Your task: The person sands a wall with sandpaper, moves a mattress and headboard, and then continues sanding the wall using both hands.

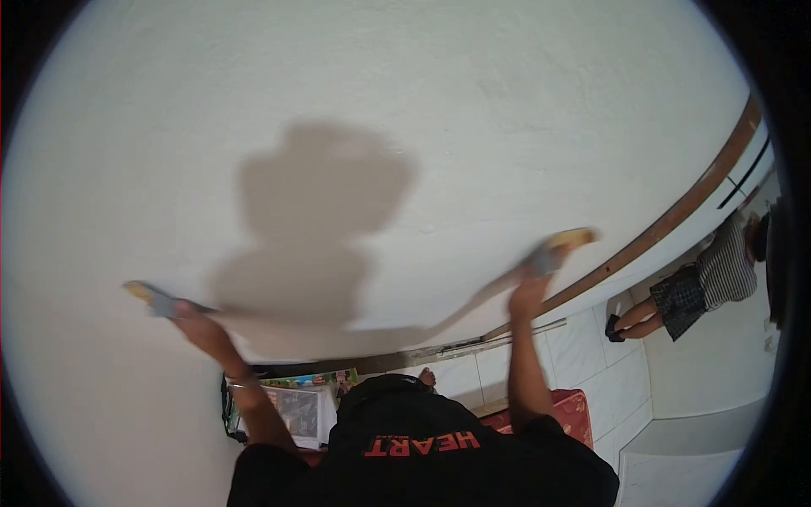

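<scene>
My left hand (193, 328), with a bracelet at its wrist, is closed on a flat grey and yellow piece (152, 300) whose kind I cannot make out. It is held at the pale wall (473, 110) on the left. Over on the right, my right hand (528, 291) grips a similar grey and yellow piece (557, 247), also at the wall and a little blurred. Both arms are stretched wide apart. The shadow of my head and arms falls on the wall between them.
Below the wall lie stacked books or papers (304, 410) and a red patterned cushion (574, 414). White floor tiles (583, 346) extend to the right. A brown strip (676, 215) edges the wall. Another person (714, 275) in a striped top stands at the far right.
</scene>
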### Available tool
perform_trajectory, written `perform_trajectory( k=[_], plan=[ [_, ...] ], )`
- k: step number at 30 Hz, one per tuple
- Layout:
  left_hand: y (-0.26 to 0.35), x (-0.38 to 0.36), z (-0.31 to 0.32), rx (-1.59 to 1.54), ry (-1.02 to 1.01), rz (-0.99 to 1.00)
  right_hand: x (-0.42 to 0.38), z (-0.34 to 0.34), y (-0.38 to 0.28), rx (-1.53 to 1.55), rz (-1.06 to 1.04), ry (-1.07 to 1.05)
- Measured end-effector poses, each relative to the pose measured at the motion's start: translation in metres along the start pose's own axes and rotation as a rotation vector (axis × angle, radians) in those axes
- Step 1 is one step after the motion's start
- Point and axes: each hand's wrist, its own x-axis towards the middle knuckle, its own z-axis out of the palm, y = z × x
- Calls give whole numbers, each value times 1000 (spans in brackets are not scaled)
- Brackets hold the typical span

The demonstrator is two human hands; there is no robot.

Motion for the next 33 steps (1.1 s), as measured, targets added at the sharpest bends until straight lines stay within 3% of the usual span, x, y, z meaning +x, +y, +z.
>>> perform_trajectory(
  k=[1, 2, 3, 5, 7, 8, 9, 10, 11, 12, 13, 14, 15, 16, 19, 21, 23, 24, 25, 26, 27, 28, 30, 32, 33],
  plan=[
    [5, 27, -14, -79, 36, -86, 16, -10, 41, 59, 376, 64],
    [16, 51, -22, -156, 73, -167, 55, -22, 12, 101, 509, 259],
    [42, 62, -22, -223, 151, -144, 84, -32, 7, 163, 578, 326],
    [74, 66, -9, -300, 209, -93, 122, -34, -56, 362, 539, 471],
    [80, 48, 18, -213, 143, -128, 110, -7, -69, 306, 420, 387],
    [87, 20, 38, -56, 188, 149, 81, 18, -41, -51, 50, 367],
    [80, -13, 52, -38, 148, 321, 62, 29, -77, 266, -199, 281],
    [87, -45, 63, -100, 40, 543, 33, 21, -79, 49, -471, -46],
    [73, -68, 48, 413, -220, 853, 17, 17, -69, -259, -792, -254],
    [55, -68, 45, 409, -206, 852, -5, 12, -27, -282, -659, -230],
    [32, -53, 39, 279, -152, 609, -12, 11, 10, -301, -529, -207],
    [14, -35, 28, 149, -95, 362, 3, 4, 6, 346, -96, 24],
    [6, -4, 10, 148, -21, 187, 20, -15, 47, 114, 125, 123],
    [6, 28, -9, 151, 49, 12, 48, -40, 65, 227, 479, 144],
    [31, 62, -69, -122, 122, -90, 79, -95, 11, 373, 587, 301],
    [48, 44, -82, -334, 330, -151, 57, -94, -62, 189, 388, 438],
    [29, 5, -66, 46, 326, 130, 14, -76, -80, 146, 325, 396],
    [22, -22, -48, 137, 363, 240, -27, -54, -45, -61, 154, 345],
    [22, -54, -41, -64, 256, 401, -57, -40, -67, -10, -191, 293],
    [30, -79, -57, 68, 68, 611, -77, -50, -106, 46, -455, 71],
    [20, -86, -66, -311, 82, 317, -94, -60, -91, -153, -701, -79],
    [7, -88, -69, -686, 89, 19, -113, -60, -45, -141, -454, -24],
    [-66, -37, -121, -145, 84, -39, -78, -95, -62, 148, -122, 377],
    [-60, 15, -184, -97, 45, -210, -45, -154, -53, 55, 388, 367],
    [-17, 23, -194, -225, 188, -113, -30, -169, -72, 171, 401, 440]
  ],
)
